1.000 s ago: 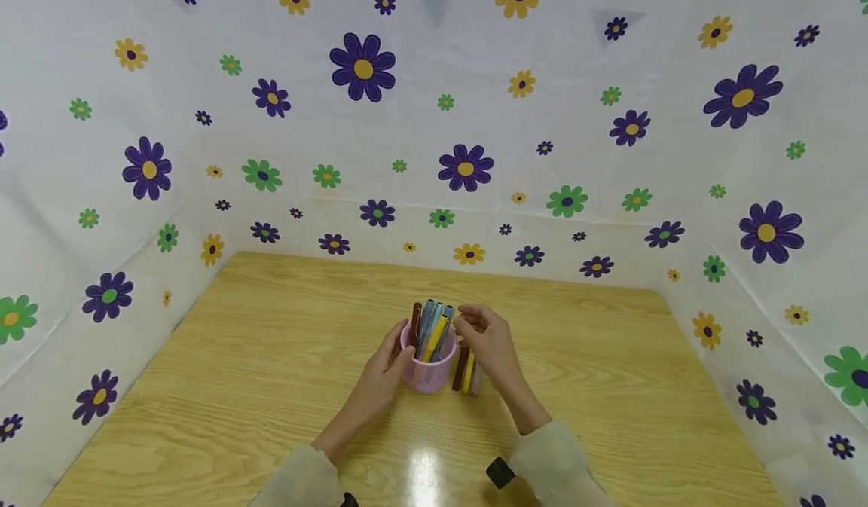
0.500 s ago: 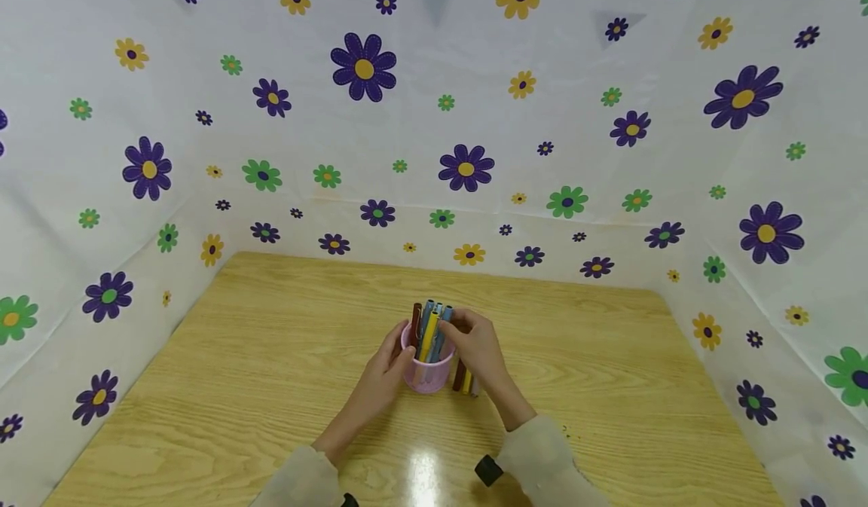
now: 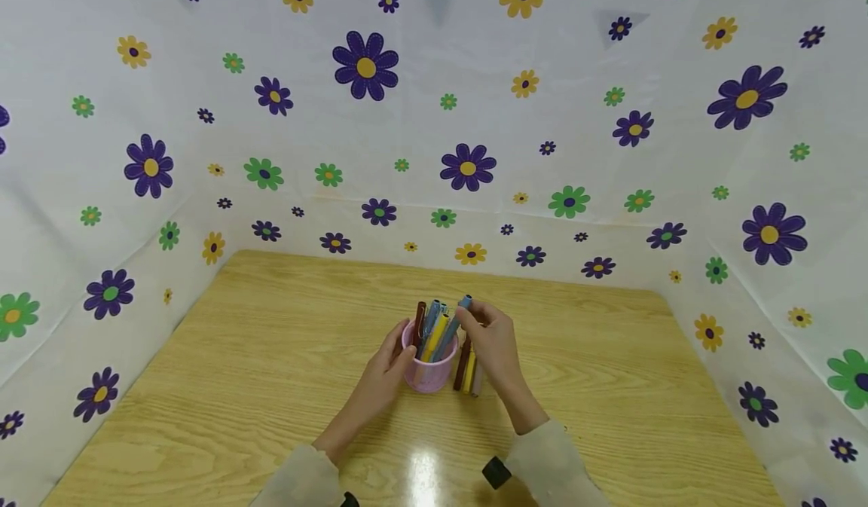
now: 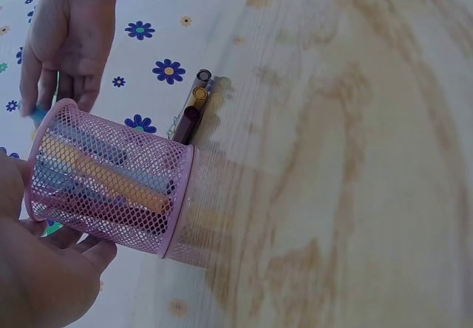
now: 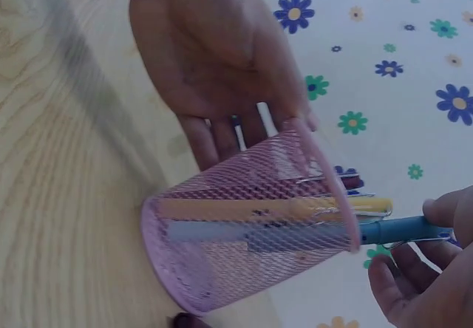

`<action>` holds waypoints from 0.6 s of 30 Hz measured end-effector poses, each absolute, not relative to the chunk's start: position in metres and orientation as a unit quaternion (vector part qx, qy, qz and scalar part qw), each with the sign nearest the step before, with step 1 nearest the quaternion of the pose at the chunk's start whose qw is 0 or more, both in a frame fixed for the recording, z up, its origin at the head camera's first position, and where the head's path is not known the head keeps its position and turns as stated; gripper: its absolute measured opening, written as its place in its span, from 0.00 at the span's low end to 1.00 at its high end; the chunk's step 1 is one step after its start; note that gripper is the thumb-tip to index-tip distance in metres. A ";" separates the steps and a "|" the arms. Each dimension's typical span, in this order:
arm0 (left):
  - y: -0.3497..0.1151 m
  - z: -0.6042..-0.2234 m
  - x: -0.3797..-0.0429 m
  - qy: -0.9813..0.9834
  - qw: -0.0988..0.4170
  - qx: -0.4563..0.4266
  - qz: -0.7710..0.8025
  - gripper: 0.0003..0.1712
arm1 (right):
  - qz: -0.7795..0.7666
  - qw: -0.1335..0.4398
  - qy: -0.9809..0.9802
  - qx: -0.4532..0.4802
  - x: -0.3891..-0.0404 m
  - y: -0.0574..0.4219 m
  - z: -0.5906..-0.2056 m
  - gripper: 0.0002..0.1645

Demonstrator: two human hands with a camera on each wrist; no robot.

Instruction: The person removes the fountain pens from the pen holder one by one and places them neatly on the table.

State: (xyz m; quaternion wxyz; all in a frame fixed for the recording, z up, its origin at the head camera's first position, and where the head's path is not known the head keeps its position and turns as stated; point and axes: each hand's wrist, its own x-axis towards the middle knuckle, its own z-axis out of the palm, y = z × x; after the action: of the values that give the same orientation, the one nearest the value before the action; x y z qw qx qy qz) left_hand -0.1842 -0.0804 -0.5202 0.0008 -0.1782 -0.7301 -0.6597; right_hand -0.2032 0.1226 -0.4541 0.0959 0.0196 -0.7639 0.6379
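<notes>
My left hand (image 3: 381,377) grips the side of a pink mesh pen holder (image 3: 427,378), which stands upright on the table. In the right wrist view, its fingers wrap the mesh near the rim. At the holder's right side, my right hand (image 3: 495,343) pinches the upper end of a blue pen (image 5: 403,230) between thumb and fingers. The pen leans right over the rim, its lower part still inside the mesh. A yellow pen (image 3: 435,341), a dark brown pen (image 3: 420,325) and other blue pens (image 3: 432,314) with clips stand in the holder.
To the right of the holder, partly under my right hand, a brown pen (image 3: 462,370), a yellow pen (image 3: 469,375) and a grey pen (image 3: 477,381) lie side by side on the wooden table (image 3: 285,356). White flowered cloth (image 3: 407,130) encloses the back and sides.
My right hand reached in over the holder, took hold of a blue pen, and has moved back right and slightly up, tilting it. My left hand keeps its grip on the holder.
</notes>
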 end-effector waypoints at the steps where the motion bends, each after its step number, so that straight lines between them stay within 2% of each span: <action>1: -0.080 -0.520 -0.184 -0.730 0.002 -0.179 -0.660 0.34 | 0.642 0.100 -0.760 0.017 -0.203 0.125 -0.452 0.18; 12: -0.081 -0.518 -0.183 -0.731 0.001 -0.177 -0.660 0.34 | 0.749 0.136 -0.645 0.066 -0.198 0.156 -0.427 0.19; 18: -0.081 -0.519 -0.184 -0.730 0.001 -0.178 -0.660 0.34 | 0.757 0.156 -0.632 0.053 -0.194 0.172 -0.417 0.18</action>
State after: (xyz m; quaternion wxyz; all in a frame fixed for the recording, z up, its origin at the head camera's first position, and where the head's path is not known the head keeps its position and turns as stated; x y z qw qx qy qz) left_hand -0.1837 -0.0809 -0.5188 0.0012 -0.1781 -0.7296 -0.6603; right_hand -0.1942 0.1722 -0.4172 0.1562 0.0534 -0.6317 0.7574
